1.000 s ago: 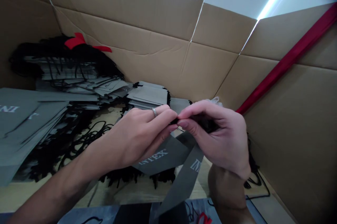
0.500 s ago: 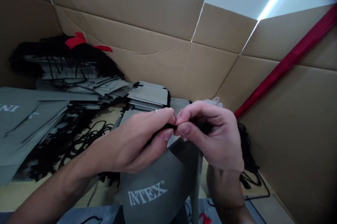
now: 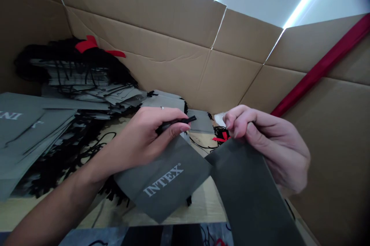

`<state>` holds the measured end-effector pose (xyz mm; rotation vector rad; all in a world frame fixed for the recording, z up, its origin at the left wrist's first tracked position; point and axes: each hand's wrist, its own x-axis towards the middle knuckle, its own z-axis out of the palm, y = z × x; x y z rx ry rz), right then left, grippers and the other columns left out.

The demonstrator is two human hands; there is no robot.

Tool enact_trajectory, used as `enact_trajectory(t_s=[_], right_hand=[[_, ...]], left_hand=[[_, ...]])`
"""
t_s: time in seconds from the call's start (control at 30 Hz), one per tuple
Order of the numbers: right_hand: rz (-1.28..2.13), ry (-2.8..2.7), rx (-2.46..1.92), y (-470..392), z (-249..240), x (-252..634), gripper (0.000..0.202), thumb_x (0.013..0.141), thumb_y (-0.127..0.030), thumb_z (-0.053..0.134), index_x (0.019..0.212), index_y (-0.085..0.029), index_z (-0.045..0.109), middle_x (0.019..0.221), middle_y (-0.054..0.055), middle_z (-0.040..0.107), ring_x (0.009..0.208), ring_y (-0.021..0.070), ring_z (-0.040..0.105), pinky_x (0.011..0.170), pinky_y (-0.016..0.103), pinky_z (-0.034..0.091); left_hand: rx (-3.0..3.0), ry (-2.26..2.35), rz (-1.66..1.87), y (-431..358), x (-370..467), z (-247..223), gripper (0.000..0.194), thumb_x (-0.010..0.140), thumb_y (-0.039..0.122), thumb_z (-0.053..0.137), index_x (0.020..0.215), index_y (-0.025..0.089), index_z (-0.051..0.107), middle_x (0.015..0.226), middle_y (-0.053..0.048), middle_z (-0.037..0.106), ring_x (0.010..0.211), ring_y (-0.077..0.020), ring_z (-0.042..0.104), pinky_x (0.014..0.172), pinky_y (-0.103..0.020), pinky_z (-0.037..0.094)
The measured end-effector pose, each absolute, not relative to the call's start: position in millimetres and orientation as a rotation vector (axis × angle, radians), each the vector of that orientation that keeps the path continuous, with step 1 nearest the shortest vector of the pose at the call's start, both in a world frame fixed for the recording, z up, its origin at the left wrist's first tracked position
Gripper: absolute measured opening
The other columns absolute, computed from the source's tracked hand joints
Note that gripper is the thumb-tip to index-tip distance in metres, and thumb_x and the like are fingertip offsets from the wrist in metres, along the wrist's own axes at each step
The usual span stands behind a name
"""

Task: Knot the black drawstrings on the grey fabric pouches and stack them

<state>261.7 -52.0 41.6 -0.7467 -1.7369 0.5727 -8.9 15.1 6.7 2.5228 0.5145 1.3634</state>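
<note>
My left hand [image 3: 144,136], a ring on one finger, pinches a black cord end [image 3: 189,120] between thumb and forefinger. Below it hangs a grey piece printed INTEX [image 3: 167,184], its corner near the fingertips. My right hand [image 3: 271,146] is closed on the top edge of a darker grey sheet [image 3: 248,192], which hangs down to the bottom of the view. The two grey pieces meet or overlap between the hands; whether they are joined I cannot tell.
Grey printed pieces with black cords [image 3: 37,123] are stacked at the left. Behind them sits a black cord heap [image 3: 75,57] with red strips. More grey stacks [image 3: 164,99] stand at the centre back. Cardboard walls [image 3: 173,42] surround the table [image 3: 208,203]; a red band [image 3: 320,69] crosses the right wall.
My hands, together before, have moved apart, my right hand going right with the darker grey sheet. The INTEX piece has tilted and shifted up, uncovering part of the table.
</note>
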Motion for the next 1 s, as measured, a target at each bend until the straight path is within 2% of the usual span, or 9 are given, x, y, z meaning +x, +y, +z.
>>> enact_trajectory(t_s=[0.13, 0.23, 0.3, 0.37, 0.47, 0.57, 0.87, 0.93, 1.0], right_hand=[[0.247, -1.849, -0.799, -47.8, 27.8, 252.3, 0.018, 0.107, -0.023, 0.076, 0.105, -0.028, 0.093, 0.095, 0.006, 0.076, 0.087, 0.021, 0.07, 0.073, 0.036, 0.057], [0.124, -1.843, -0.83, -44.0, 15.6, 244.8, 0.045, 0.108, -0.012, 0.069, 0.144, -0.036, 0.081, 0.095, 0.002, 0.082, 0.083, 0.0197, 0.076, 0.076, 0.034, 0.066], [0.105, -1.83, -0.799, -41.0, 8.2, 238.9, 0.063, 0.108, -0.011, 0.069, 0.163, -0.04, 0.064, 0.118, 0.004, 0.086, 0.092, 0.0224, 0.084, 0.083, 0.035, 0.073], [0.102, -1.852, -0.752, -37.7, 2.0, 233.4, 0.075, 0.108, -0.01, 0.069, 0.17, -0.049, 0.049, 0.156, 0.003, 0.074, 0.115, 0.0267, 0.087, 0.088, 0.036, 0.077], [0.095, -1.96, -0.67, -32.8, -4.5, 228.5, 0.093, 0.108, -0.006, 0.065, 0.173, -0.061, 0.029, 0.18, -0.009, 0.05, 0.156, 0.0287, 0.066, 0.102, 0.039, 0.078], [0.108, -2.06, -0.594, -28.9, -8.0, 228.1, 0.101, 0.109, -0.003, 0.061, 0.176, -0.063, 0.015, 0.184, -0.012, 0.044, 0.173, 0.0287, 0.042, 0.109, 0.043, 0.077], [0.211, -2.124, -0.542, -25.9, -10.2, 225.3, 0.102, 0.109, -0.001, 0.061, 0.177, -0.063, 0.016, 0.187, -0.01, 0.038, 0.174, 0.0295, 0.042, 0.094, 0.038, 0.08], [0.217, -2.052, -0.596, -25.5, -6.7, 224.9, 0.098, 0.108, -0.009, 0.07, 0.177, -0.056, 0.02, 0.186, -0.002, 0.041, 0.163, 0.0301, 0.059, 0.094, 0.039, 0.079], [0.213, -2.043, -0.716, -24.3, -1.8, 225.1, 0.077, 0.107, -0.02, 0.079, 0.17, -0.042, 0.04, 0.165, 0.007, 0.066, 0.134, 0.0285, 0.08, 0.092, 0.039, 0.076]], left_hand=[[2.421, 0.552, 1.408, 11.1, -7.4, 11.2, 0.017, 0.11, 0.03, 0.075, 0.103, 0.017, 0.085, 0.097, -0.002, 0.088, 0.08, -0.0121, 0.078, 0.072, -0.021, 0.055], [2.374, 0.582, 1.384, 9.1, -5.5, 11.8, 0.018, 0.109, 0.028, 0.076, 0.101, 0.017, 0.088, 0.095, -0.002, 0.089, 0.076, -0.0119, 0.078, 0.063, -0.019, 0.054], [2.356, 0.579, 1.407, 9.7, -3.1, 9.2, 0.017, 0.107, 0.028, 0.078, 0.102, 0.016, 0.088, 0.095, -0.003, 0.09, 0.074, -0.0126, 0.078, 0.061, -0.02, 0.053], [2.348, 0.575, 1.452, 11.0, -0.4, 5.1, 0.016, 0.106, 0.027, 0.079, 0.103, 0.015, 0.089, 0.092, -0.004, 0.089, 0.071, -0.0128, 0.077, 0.061, -0.021, 0.053], [2.343, 0.565, 1.431, 11.9, 2.2, 0.5, 0.016, 0.106, 0.027, 0.078, 0.104, 0.016, 0.089, 0.091, -0.002, 0.089, 0.071, -0.0129, 0.078, 0.062, -0.021, 0.054], [2.321, 0.549, 1.35, 11.4, 3.0, 0.0, 0.015, 0.106, 0.027, 0.078, 0.106, 0.017, 0.089, 0.092, -0.001, 0.089, 0.073, -0.0125, 0.078, 0.063, -0.021, 0.054], [2.565, 0.535, 1.359, 11.2, 4.6, -4.1, 0.02, 0.111, 0.02, 0.067, 0.094, 0.017, 0.078, 0.08, 0.002, 0.077, 0.065, -0.0095, 0.064, 0.063, -0.025, 0.047], [2.551, 0.512, 1.454, 11.8, 4.0, -5.5, 0.016, 0.111, 0.02, 0.07, 0.097, 0.018, 0.077, 0.084, 0.002, 0.079, 0.067, -0.0095, 0.065, 0.064, -0.025, 0.047], [2.52, 0.497, 1.582, 12.8, 2.3, -5.8, 0.01, 0.108, 0.02, 0.075, 0.099, 0.019, 0.076, 0.087, 0.002, 0.079, 0.068, -0.0092, 0.065, 0.064, -0.023, 0.047]])
